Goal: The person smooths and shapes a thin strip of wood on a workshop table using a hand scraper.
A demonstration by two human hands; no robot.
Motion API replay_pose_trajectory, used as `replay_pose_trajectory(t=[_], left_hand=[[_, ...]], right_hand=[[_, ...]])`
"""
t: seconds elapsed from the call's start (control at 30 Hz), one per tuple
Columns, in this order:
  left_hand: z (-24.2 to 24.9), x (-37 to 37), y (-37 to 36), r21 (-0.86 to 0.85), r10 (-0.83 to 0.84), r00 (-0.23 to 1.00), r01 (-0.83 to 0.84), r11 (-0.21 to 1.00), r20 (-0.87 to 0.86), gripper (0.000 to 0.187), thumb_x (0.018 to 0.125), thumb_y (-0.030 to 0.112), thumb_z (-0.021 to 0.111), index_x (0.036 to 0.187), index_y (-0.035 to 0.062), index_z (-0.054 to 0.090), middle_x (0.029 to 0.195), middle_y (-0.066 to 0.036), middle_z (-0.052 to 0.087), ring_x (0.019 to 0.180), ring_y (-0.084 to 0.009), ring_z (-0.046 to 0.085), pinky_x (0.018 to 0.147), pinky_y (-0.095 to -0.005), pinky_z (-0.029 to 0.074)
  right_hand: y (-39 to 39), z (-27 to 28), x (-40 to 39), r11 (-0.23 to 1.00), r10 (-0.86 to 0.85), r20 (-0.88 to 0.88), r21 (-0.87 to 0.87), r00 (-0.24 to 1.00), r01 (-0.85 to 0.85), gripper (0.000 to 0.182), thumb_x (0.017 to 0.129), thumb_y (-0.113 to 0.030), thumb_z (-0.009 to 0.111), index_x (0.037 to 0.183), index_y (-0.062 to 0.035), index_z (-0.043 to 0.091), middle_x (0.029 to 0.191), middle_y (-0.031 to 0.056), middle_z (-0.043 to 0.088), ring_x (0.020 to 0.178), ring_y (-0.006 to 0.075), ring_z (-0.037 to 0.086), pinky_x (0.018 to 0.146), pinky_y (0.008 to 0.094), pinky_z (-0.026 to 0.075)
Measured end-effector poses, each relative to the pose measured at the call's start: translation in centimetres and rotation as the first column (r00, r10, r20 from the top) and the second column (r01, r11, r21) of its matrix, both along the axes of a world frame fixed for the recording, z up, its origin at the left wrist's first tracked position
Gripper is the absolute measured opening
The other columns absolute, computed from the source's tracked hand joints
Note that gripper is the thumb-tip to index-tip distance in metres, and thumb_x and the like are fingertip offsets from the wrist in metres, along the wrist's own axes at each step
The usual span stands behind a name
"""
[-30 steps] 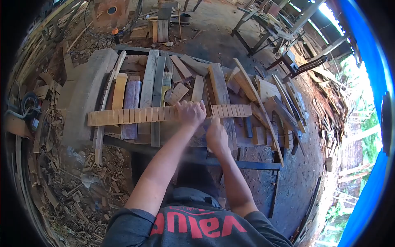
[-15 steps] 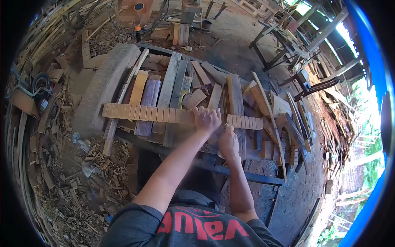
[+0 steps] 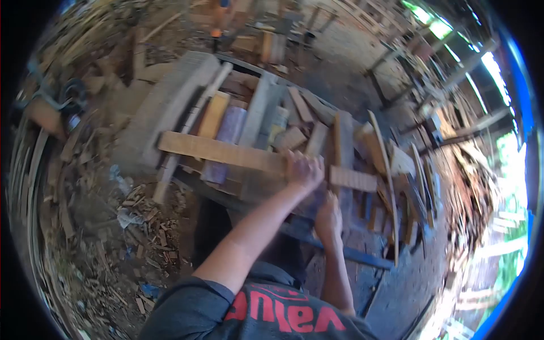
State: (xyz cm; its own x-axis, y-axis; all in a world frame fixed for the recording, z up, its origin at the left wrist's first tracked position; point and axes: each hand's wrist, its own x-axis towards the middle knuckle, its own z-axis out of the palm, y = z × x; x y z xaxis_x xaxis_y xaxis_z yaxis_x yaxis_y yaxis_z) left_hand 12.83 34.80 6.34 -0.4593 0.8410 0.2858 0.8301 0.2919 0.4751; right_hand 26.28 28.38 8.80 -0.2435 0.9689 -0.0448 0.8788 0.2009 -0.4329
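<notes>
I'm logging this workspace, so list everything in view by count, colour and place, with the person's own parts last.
wooden strip: apparently one, light brown, crosswise over the bench
bench: one, brownish, centre
thick plank: one, grey-brown, bench's left side
yellow piece: one, yellowish, left of the purple block
purple block: one, purple, partly under the strip
other loose wood: many, brown and grey, on the bench
wood scraps: many, brown, ground at left
blue sheet: one, blue, right edge
background: too blurred to count
shirt: one, dark grey, red lettering, bottom
hands: two, bare; left on the strip, right below it
</notes>
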Motion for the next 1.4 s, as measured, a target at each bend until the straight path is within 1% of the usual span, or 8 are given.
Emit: replay_pose_trajectory(t=[0.2,0.37,0.53,0.83,0.93,1.27,1.33,1.4], left_hand=[[-2.0,0.4,0.7,0.197,0.02,0.999,-0.014,0.98,-0.028,0.044,0.091,0.031,0.044,0.065,0.0053,0.068,0.069,-0.02,0.064,0.075,-0.0365,0.059,0.084,-0.0555,0.034],[-1.7,0.4,0.2,0.148,0.001,1.0,0.002,0.989,-0.02,0.042,0.092,0.031,0.045,0.065,0.0079,0.067,0.072,-0.016,0.065,0.08,-0.0325,0.058,0.083,-0.0517,0.035],[0.6,-0.3,-0.6,0.01,-0.066,0.995,0.066,0.998,0.078,0.042,0.094,0.029,0.042,0.068,0.0076,0.068,0.069,-0.015,0.064,0.079,-0.0298,0.056,0.084,-0.0468,0.034],[-1.8,0.7,1.0,-0.061,-0.045,0.992,0.038,0.997,-0.119,0.042,0.095,0.028,0.038,0.074,0.0069,0.068,0.072,-0.016,0.064,0.084,-0.0357,0.056,0.086,-0.0526,0.034],[-3.0,1.2,1.5,0.087,-0.022,0.999,0.026,0.996,-0.046,0.043,0.096,0.028,0.039,0.077,0.0056,0.07,0.074,-0.015,0.065,0.084,-0.0343,0.056,0.088,-0.0512,0.031],[-2.6,1.3,1.5,0.01,-0.013,0.997,0.014,1.0,-0.073,0.038,0.091,0.028,0.043,0.07,0.0061,0.067,0.073,-0.018,0.062,0.087,-0.0364,0.054,0.086,-0.054,0.032],[-3.2,0.8,1.3,0.308,-0.057,0.99,0.014,0.951,0.131,0.023,0.086,0.022,0.05,0.071,0.0071,0.06,0.069,-0.021,0.058,0.076,-0.0387,0.056,0.071,-0.0583,0.037],[0.4,-0.9,-0.7,0.271,-0.15,0.973,0.099,0.957,0.176,0.02,0.086,0.02,0.05,0.073,0.0077,0.058,0.076,-0.014,0.061,0.073,-0.0291,0.057,0.067,-0.046,0.042]], right_hand=[[1.3,-0.9,0.2,0.998,0.016,-0.028,0.063,0.999,-0.014,0.024,0.095,-0.018,0.035,0.102,0.0003,0.049,0.086,0.0321,0.061,0.084,0.05,0.06,0.07,0.0564,0.047],[3.6,-3.2,-0.2,0.968,0.114,-0.146,0.238,0.983,-0.077,0.031,0.094,-0.015,0.034,0.115,0.0028,0.048,0.099,0.0319,0.06,0.092,0.0492,0.057,0.078,0.0541,0.045],[-1.7,0.6,0.4,0.998,-0.044,0.063,-0.044,0.997,0.047,0.028,0.092,-0.007,0.038,0.115,0.0069,0.047,0.105,0.0336,0.058,0.098,0.0478,0.055,0.081,0.0526,0.044],[1.9,-2.3,0.8,0.996,0.082,-0.286,-0.016,0.955,-0.09,0.041,0.094,-0.021,0.037,0.125,0.0018,0.05,0.118,0.0282,0.056,0.111,0.0423,0.054,0.091,0.0459,0.043],[2.5,-6.6,5.5,0.95,0.267,0.09,0.143,0.96,-0.277,0.047,0.091,-0.017,0.044,0.13,0.0083,0.039,0.114,0.0355,0.053,0.099,0.035,0.063,0.082,0.0405,0.053],[3.7,-7.2,1.9,0.961,0.221,0.042,0.162,0.974,-0.225,0.038,0.093,-0.017,0.039,0.122,0.0045,0.05,0.115,0.031,0.055,0.104,0.0443,0.055,0.086,0.0479,0.045],[2.9,-6.6,5.5,0.971,0.142,0.034,0.19,0.989,-0.146,0.037,0.094,-0.018,0.038,0.122,0.0021,0.051,0.117,0.0306,0.055,0.106,0.0468,0.053,0.087,0.0491,0.043],[-1.1,1.7,1.1,0.997,-0.045,-0.086,-0.067,0.995,0.039,0.032,0.092,-0.013,0.04,0.116,0.0024,0.052,0.108,0.0322,0.056,0.102,0.049,0.054,0.083,0.0522,0.043]])
